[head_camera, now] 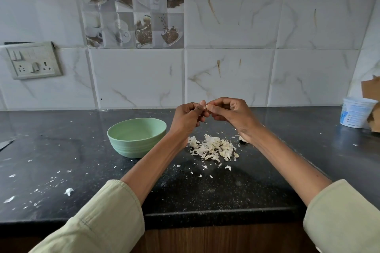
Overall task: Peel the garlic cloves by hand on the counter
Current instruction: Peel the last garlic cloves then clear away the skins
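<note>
Black speckled stone forms the counter [61, 150] that runs below a pale marble-patterned tile wall [226, 26], where a switch plate [34, 60] sits at the left. Two arms in light green sleeves [98, 222] reach out over the counter. A green bowl [136, 136] stands just left of the left forearm, and a white plastic tub [356, 112] sits far right beside a piece of brown cardboard [372, 90]. A heap of papery garlic skins [213, 148] lies on the counter beneath the raised hands, with smaller flakes scattered around it. The left hand [188, 118] and the right hand [230, 113] meet above the heap, fingers curled, their fingertips pressed together on a small garlic clove [205, 107], of which only a pale sliver shows between thumb and forefinger. Both hands pinch it; neither is spread
</note>
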`<state>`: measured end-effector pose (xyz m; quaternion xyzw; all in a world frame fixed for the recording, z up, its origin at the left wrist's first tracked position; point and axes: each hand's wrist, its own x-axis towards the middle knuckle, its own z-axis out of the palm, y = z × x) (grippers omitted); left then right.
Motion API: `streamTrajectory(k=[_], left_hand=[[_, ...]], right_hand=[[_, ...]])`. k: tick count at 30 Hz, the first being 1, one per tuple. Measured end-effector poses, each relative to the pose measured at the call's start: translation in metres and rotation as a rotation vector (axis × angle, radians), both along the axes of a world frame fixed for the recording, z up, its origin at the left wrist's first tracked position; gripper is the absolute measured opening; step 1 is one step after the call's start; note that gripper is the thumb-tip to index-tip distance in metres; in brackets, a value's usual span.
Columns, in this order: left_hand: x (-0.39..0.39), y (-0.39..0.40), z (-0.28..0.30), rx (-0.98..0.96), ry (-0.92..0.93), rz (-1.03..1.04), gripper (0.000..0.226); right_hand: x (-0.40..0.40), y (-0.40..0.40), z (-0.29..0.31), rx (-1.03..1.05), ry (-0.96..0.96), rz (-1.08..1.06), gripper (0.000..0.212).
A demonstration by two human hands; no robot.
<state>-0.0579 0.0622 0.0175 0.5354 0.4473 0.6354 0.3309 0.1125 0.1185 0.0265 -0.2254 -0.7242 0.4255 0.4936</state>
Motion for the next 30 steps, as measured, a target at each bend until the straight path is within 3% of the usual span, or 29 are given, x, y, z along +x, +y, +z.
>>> streamTrajectory(k=[5, 8, 11, 13, 15, 20, 30], left_hand=[[0.0011, 0.001, -0.0018, -0.01, 0.002, -0.028, 0.032], [0.0006, 0.001, -0.0019, 0.036, 0.111, -0.004, 0.036], [0.0015, 0.0002, -0.0038, 0.053, 0.159, -0.03, 0.043], [0.0019, 0.0019, -0.0055, 0.053, 0.192, -0.044, 0.039], [0.002, 0.004, -0.0065, 0.059, 0.239, -0.049, 0.03], [0.0012, 0.0007, -0.0046, 0.105, 0.33, -0.055, 0.013], [-0.0059, 0.0011, -0.0015, 0.166, 0.323, 0.091, 0.011]], right_hand=[[0.0005, 0.0017, 0.0003, -0.13, 0.033, 0.06, 0.017], [0.0019, 0.002, 0.0009, -0.264, 0.073, 0.137, 0.012], [0.0034, 0.0032, 0.0016, -0.352, 0.123, 0.175, 0.025], [0.0043, 0.0039, 0.0023, -0.389, 0.176, 0.179, 0.032], [0.006, 0.0048, 0.0032, -0.421, 0.231, 0.176, 0.021], [0.0087, 0.0052, 0.0043, -0.401, 0.202, 0.158, 0.019], [0.0094, 0.0089, 0.0025, -0.272, 0.112, 0.068, 0.02]])
